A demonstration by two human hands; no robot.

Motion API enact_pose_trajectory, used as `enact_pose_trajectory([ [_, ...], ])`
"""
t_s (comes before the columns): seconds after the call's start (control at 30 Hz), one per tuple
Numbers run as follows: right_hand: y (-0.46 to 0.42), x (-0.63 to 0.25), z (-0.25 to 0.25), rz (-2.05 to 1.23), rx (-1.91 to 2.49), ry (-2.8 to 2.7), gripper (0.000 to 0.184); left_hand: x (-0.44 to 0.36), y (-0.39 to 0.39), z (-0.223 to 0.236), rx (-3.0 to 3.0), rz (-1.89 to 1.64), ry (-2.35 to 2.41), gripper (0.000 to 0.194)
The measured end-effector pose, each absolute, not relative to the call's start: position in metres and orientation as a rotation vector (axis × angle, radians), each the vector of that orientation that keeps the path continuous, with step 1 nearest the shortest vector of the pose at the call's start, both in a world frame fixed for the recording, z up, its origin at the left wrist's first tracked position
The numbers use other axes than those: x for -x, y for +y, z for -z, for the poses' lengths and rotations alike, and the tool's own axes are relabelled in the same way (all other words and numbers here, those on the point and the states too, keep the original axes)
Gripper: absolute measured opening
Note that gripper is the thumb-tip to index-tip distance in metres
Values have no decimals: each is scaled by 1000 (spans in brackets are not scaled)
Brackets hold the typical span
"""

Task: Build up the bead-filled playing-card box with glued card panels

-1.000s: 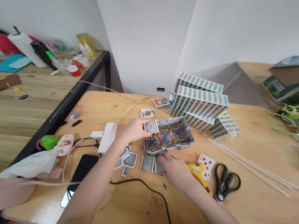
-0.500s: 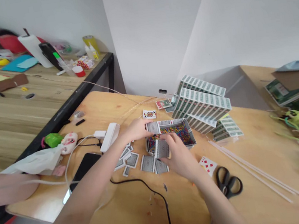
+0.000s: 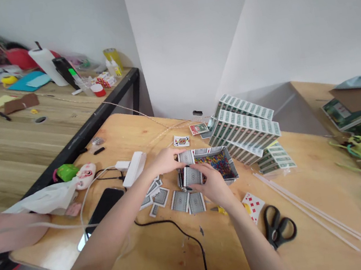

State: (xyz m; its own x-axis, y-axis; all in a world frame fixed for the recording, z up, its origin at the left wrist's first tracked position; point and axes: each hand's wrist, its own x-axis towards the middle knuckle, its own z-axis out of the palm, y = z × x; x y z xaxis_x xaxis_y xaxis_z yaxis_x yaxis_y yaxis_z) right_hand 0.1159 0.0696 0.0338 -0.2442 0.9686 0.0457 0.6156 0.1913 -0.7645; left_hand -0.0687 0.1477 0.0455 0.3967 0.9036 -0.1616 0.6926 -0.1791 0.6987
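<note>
A small open box (image 3: 232, 163) covered in playing cards stands mid-table, its inside showing a bright multicoloured pattern. Over its left end my left hand (image 3: 167, 161) pinches a grey-backed playing card (image 3: 186, 157) by the left side. My right hand (image 3: 210, 180) grips a second grey-backed card (image 3: 192, 176), held against the first one's lower edge. Two more grey-backed cards (image 3: 179, 201) lie just in front of the box, and cut card pieces (image 3: 160, 197) lie to their left. Partly under my right forearm is a yellow glue gun (image 3: 220, 211), beside a seven of diamonds (image 3: 254, 207).
Black scissors (image 3: 277, 229) and thin white sticks (image 3: 302, 209) lie at right. Stacked card packs (image 3: 247, 126) stand behind the box. At left are a phone (image 3: 104, 206), a white power strip (image 3: 134, 168) and cables; a black cord (image 3: 185, 232) crosses the front.
My right hand has picked up a grey-backed card from in front of the box and brought it up to the card in my left hand. My left hand stays over the box's left end.
</note>
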Motion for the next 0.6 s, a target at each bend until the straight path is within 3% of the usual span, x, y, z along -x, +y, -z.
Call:
enact_pose_trajectory([
  [0.43, 67, -113, -40, -867, 1606, -1952, 50, 72, 147, -44, -1936, -393, 1356, 60],
  [0.6, 69, -112, -39, -1032, 1665, -1833, 52, 70, 147, -46, -1918, -358, 1416, 59],
])
